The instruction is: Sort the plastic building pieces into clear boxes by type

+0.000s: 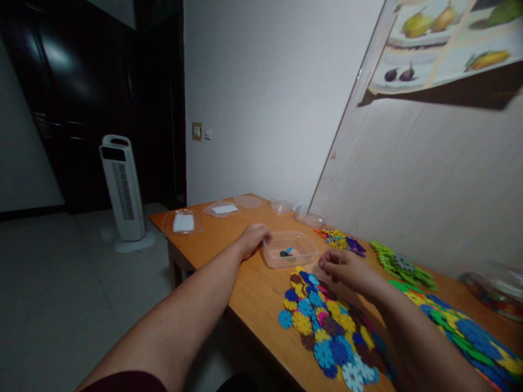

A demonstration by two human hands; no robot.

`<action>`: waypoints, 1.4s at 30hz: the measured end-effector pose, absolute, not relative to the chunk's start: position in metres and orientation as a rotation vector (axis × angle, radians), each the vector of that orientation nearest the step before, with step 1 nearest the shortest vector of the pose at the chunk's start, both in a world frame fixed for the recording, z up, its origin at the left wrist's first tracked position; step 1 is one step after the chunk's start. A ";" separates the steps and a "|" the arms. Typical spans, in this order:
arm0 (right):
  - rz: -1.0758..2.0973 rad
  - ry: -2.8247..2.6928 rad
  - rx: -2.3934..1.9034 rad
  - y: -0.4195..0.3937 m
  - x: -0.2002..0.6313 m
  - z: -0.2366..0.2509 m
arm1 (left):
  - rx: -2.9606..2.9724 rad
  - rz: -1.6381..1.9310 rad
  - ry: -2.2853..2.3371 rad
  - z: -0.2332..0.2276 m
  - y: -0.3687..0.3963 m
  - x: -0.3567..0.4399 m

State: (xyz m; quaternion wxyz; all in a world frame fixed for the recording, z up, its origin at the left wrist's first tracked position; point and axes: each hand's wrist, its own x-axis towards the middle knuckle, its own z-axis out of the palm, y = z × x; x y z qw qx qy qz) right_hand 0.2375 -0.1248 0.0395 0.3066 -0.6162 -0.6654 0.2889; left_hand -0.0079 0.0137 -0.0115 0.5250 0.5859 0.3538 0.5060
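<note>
Clear plastic tub (290,249) sits mid-desk, toward the far side, nearly empty: only a couple of small pieces in it, one blue, one dark. My left hand (254,238) rests against the tub's left wall, fingers curled loosely on the rim, steadying it. My right hand (341,265) hovers just right of the tub, above the near pile, fingertips drawn together as if pinching a small piece; too blurred to tell whether anything is actually between them.

Near pile of snowflake discs (327,326) lies on the desk (245,283) at the near edge, mixed blue, yellow, brown, pink, touching my right forearm. More piles run along the wall-side edge: a small purple-yellow heap (343,240) just beyond the tub, a green heap (402,267) further right, and a long blue-green-yellow spread (469,332) toward the near right corner.

Far left corner: flat clear lids (183,222) with white labels, another lid (222,209) beside it, and small empty clear tubs (281,206) at the far edge.

Progress, my read: barely started. Two pieces in the tub, nearly all discs on the wood, other tubs unused. Bulk of the sorting is left.

Off the desk: white tower fan (122,188) on the floor, fruit poster (445,43) on the wall.
</note>
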 end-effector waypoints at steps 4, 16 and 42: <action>0.823 -1.870 -1.808 -0.125 0.237 0.025 | 1.410 1.205 0.826 -0.013 0.014 -0.008; 1.153 -1.502 -1.433 -0.126 0.239 0.042 | 1.374 1.188 0.843 -0.009 0.011 -0.008; 1.161 -1.680 -1.551 -0.130 0.253 0.038 | 1.400 1.194 0.844 -0.007 0.008 -0.009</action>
